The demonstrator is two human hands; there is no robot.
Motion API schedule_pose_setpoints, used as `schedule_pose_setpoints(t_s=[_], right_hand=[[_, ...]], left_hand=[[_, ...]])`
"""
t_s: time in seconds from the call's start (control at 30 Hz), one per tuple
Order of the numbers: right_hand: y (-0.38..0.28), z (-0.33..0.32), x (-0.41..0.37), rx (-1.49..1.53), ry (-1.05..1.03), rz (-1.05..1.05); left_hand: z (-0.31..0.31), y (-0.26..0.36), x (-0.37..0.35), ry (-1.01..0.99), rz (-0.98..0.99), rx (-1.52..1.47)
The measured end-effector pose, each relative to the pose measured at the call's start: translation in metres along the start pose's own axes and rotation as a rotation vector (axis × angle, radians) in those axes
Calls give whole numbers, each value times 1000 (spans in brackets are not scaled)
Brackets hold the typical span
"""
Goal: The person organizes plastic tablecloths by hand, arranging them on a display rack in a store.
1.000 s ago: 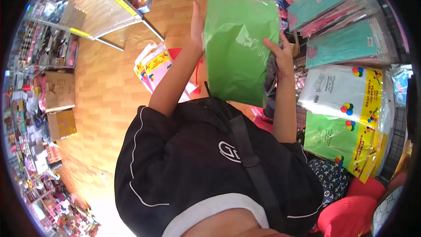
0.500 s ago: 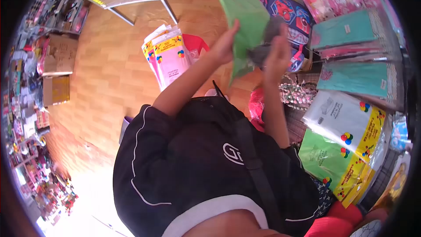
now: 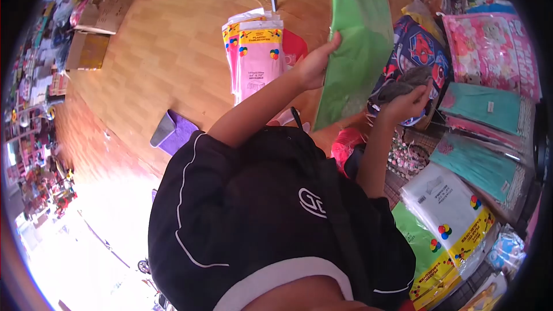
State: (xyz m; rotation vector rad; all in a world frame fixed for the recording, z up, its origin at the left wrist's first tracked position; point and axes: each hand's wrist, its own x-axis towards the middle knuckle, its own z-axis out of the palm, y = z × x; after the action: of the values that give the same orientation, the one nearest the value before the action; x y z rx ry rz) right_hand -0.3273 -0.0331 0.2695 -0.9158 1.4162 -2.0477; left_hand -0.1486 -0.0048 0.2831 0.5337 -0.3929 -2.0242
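My left hand (image 3: 318,64) is closed on the edge of a green packaged plastic tablecover (image 3: 360,40), held up in front of me with its yellow header at the top. In my right hand (image 3: 410,103), to the right of the package, is a dark grey cloth (image 3: 398,87) gripped in curled fingers. The cloth and the green package are apart. Behind the cloth is a dark blue backpack (image 3: 419,46) with a red-and-blue cartoon figure. Pink packaged tablecovers (image 3: 264,63) stand beyond my left forearm.
On the right, a rack carries teal packages (image 3: 489,109), a pink patterned package (image 3: 489,46), a white tablecover package (image 3: 435,193) and a green one (image 3: 410,230). A purple and grey object (image 3: 177,132) lies on the wooden floor (image 3: 161,52). Cardboard boxes (image 3: 106,6) stand at the left shelves.
The grey cloth in my right hand has moved away from the green package, to the right and down. The package now faces me more squarely. The whole view has shifted.
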Motion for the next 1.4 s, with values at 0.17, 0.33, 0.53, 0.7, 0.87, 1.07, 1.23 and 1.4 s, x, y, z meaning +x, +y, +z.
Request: schedule_pose_setpoints(t_s=[0.17, 0.33, 0.53, 0.7, 0.87, 1.07, 1.23, 1.4], right_hand=[[-13, 31, -88, -248, -687, -498], [13, 60, -68, -272, -539, -447], [82, 23, -10, -265, -391, 185], [-16, 38, -54, 26, -306, -55], [-33, 79, -91, -213, -892, -625], [-3, 108, -80, -230, -758, -644], [47, 101, -55, 103, -387, 198], [-38, 98, -109, -32, -516, -431]], left_hand=[[-5, -1, 9, 24, 148, -97], [-8, 19, -7, -54, 166, -2], [-27, 41, -26, -27, 99, -68], [-38, 63, -36, -143, 252, -251], [-21, 67, -35, -315, 310, -386], [-34, 82, -46, 55, 318, -48], [-55, 102, -66, 99, 433, -154], [-70, 106, -68, 61, 581, -360]])
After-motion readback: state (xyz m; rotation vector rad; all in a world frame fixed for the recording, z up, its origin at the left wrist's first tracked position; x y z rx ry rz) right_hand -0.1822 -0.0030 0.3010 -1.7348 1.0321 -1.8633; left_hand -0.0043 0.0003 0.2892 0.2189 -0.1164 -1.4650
